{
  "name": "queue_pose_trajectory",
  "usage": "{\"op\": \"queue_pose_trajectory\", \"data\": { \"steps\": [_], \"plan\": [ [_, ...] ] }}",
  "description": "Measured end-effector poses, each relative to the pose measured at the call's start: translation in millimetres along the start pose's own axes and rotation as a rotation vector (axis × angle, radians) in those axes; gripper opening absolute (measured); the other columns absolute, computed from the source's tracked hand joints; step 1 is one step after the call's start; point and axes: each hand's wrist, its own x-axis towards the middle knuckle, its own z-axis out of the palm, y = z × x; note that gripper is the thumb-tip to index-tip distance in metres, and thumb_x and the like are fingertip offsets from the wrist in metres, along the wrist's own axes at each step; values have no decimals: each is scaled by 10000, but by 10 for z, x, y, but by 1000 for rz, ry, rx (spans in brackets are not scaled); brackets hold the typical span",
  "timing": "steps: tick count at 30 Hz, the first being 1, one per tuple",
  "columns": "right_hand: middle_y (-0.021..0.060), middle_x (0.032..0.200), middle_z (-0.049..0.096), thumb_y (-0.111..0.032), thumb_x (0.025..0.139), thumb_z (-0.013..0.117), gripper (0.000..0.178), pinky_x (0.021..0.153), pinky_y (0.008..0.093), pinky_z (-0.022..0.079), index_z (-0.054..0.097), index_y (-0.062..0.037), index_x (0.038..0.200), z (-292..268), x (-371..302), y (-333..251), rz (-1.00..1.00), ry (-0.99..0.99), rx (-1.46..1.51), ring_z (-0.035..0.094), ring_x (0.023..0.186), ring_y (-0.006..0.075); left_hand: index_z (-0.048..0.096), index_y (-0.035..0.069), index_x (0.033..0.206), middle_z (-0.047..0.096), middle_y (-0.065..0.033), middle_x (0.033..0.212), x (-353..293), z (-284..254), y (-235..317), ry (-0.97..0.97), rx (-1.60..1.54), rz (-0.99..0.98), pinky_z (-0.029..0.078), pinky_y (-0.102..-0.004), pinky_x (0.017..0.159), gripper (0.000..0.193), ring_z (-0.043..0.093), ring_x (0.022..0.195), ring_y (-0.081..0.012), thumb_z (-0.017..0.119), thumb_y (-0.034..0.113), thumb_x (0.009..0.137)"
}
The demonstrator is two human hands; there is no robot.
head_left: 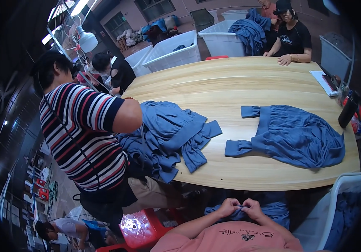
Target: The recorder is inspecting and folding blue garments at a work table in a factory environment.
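Observation:
My left hand (229, 206) and my right hand (252, 208) meet close together in front of my body, below the table's near edge. Both are closed, fingertips pinching a small bit of blue cloth between them. That cloth belongs to a blue garment (274, 213) bunched across my lap, partly hidden by my hands and forearms. On the wooden table (231, 176) ahead lies another blue garment (296, 136), its gathered band and two cuffed sleeves pointing left. A heap of blue garments (168, 130) rests at the table's left side.
A person in a striped shirt (84, 130) stands at my left, beside a red stool (140, 229). A white bin (336, 210) with blue cloth is at my right. Across the table stands a person in black (294, 40). A black bottle (348, 110) sits at the right edge.

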Motion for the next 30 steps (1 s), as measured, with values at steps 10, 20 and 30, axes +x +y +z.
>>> {"op": "queue_pose_trajectory", "data": {
  "steps": [10,20,30],
  "plan": [
    [-14,670,599,-43,767,638,84,577,215,421,660,-12,843,-40,38,229,115,-241,198,512,632,50,636,-4,793,632,-61,694,-17,46,-57,63,117,71,453,-251,585,87,556,642,-88,641,31,713],
    [212,673,587,-200,727,626,172,586,434,472,617,-29,724,65,-25,120,43,18,-243,599,650,357,620,34,787,630,-155,743,-34,122,4,181,430,136,484,-373,619,93,625,696,-303,632,96,718],
    [196,570,543,-172,695,595,194,495,450,456,533,-30,578,-30,-6,20,-162,258,-295,568,546,376,609,55,823,625,-161,802,57,19,251,100,592,191,482,-422,672,118,607,773,-344,601,148,752]
  ]
}}
